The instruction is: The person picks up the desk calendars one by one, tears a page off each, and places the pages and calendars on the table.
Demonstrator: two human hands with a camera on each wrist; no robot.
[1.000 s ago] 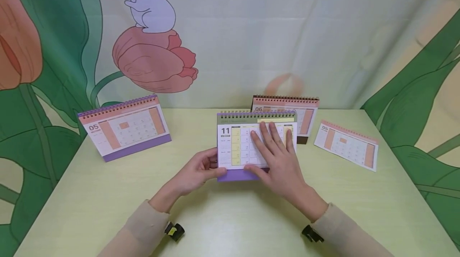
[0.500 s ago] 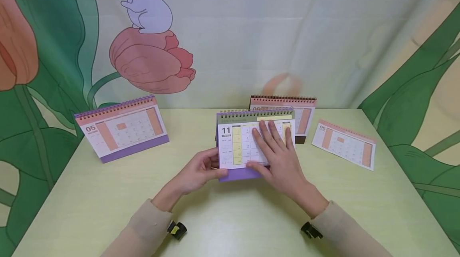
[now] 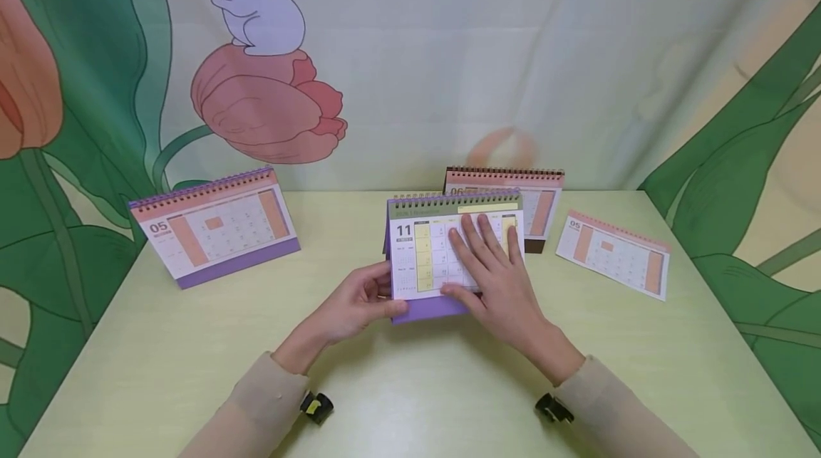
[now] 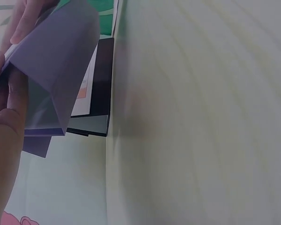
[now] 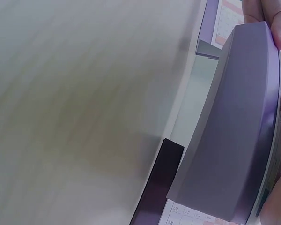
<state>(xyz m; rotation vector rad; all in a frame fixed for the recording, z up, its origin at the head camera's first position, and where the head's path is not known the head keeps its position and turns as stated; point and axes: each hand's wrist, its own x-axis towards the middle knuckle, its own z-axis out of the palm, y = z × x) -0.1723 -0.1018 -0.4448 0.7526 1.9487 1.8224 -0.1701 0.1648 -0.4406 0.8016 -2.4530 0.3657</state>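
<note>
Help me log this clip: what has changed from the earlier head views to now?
The calendar showing 11 has turned slightly, its right end now higher in the head view. Nothing was gripped or released: the left hand grips its lower left edge; the right hand lies across its front. The calendar behind, left calendar and loose sheet stayed put.

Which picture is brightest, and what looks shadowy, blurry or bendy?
Head view: brightest, with a pale glow on the tabletop and soft shadow below the desk calendar marked 11, whose tiniest print is unreadable; left wrist: dimmer and greyer, tabletop streaks soft; right wrist: also dim, and the calendar's purple base looks curved, maybe from the lens, I can't tell.
</note>
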